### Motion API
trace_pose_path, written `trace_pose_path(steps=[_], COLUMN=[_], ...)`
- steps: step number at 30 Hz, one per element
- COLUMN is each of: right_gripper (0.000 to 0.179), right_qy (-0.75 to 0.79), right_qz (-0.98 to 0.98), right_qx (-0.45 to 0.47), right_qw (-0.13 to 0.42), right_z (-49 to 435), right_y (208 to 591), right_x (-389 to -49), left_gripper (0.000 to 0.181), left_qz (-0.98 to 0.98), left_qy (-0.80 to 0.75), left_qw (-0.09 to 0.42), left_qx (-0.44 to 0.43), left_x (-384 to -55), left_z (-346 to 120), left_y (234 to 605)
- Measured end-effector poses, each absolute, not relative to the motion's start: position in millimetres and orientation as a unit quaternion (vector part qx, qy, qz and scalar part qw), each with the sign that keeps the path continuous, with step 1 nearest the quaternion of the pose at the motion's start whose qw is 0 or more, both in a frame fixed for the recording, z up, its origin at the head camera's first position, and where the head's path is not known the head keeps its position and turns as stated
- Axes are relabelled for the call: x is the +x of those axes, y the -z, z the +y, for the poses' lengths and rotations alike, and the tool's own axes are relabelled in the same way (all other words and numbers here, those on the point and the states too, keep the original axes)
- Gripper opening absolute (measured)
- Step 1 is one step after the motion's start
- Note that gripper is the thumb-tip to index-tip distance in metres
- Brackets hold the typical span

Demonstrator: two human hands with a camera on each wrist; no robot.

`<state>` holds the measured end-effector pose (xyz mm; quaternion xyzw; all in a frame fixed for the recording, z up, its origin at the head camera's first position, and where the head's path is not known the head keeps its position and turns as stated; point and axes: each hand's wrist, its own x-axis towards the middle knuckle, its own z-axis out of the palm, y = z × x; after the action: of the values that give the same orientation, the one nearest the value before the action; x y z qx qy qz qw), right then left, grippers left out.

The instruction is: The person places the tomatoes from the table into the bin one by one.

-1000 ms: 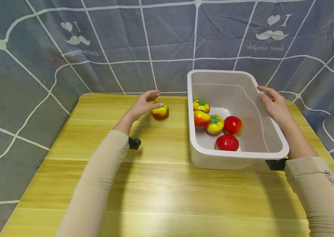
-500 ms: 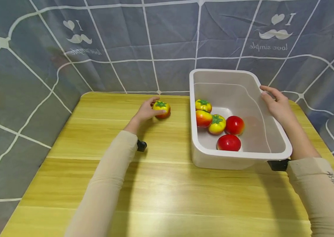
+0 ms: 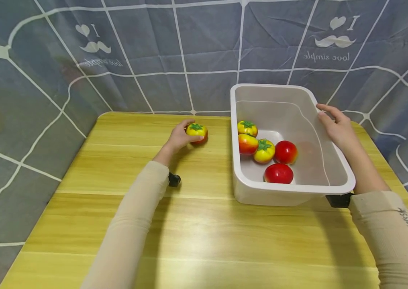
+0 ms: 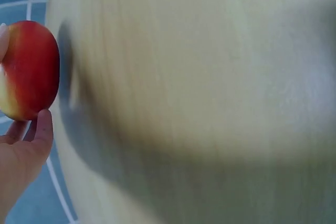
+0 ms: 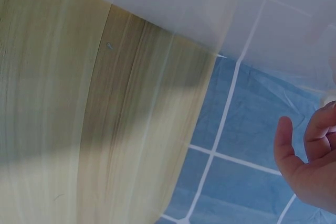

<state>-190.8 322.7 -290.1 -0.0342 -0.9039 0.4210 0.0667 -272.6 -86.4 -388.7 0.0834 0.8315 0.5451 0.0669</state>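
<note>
In the head view my left hand grips a yellow-and-red toy tomato with a green leaf top, near the table's back edge. Thumb and fingers lie on opposite sides of it. The left wrist view shows the red side of this tomato with fingertips against it. My right hand holds the right rim of a whitish plastic bin, thumb and index finger at the lip. Inside the bin lie a red tomato, another red one and several yellow-and-red ones.
The bin stands on the right half of a wooden table. A grey-blue curtain with white grid lines hangs behind and at the sides. The table's back edge runs close to the curtain.
My left hand has moved right and down onto the tomato and closed its fingers round it. The right hand stays at the bin's rim.
</note>
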Motion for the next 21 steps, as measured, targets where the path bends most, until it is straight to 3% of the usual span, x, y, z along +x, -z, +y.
trace_pose_path(steps=[13,21], right_gripper=[0.052,0.052], right_qy=[-0.418,-0.415], right_qz=[-0.905,-0.907], right_qx=[-0.035,-0.037], right_qw=[0.064,0.063], right_z=[323.9,323.2], right_y=[290.0,289.2], right_x=[-191.9,-191.9], left_gripper=[0.069,0.068], left_qz=[0.843,0.826], left_qy=[-0.523,-0.547], left_qw=[0.051,0.069], left_qx=[0.115,0.116], left_x=[-260.3,-243.3], left_z=[-85.3,-81.9], left_y=[354.1,325.8])
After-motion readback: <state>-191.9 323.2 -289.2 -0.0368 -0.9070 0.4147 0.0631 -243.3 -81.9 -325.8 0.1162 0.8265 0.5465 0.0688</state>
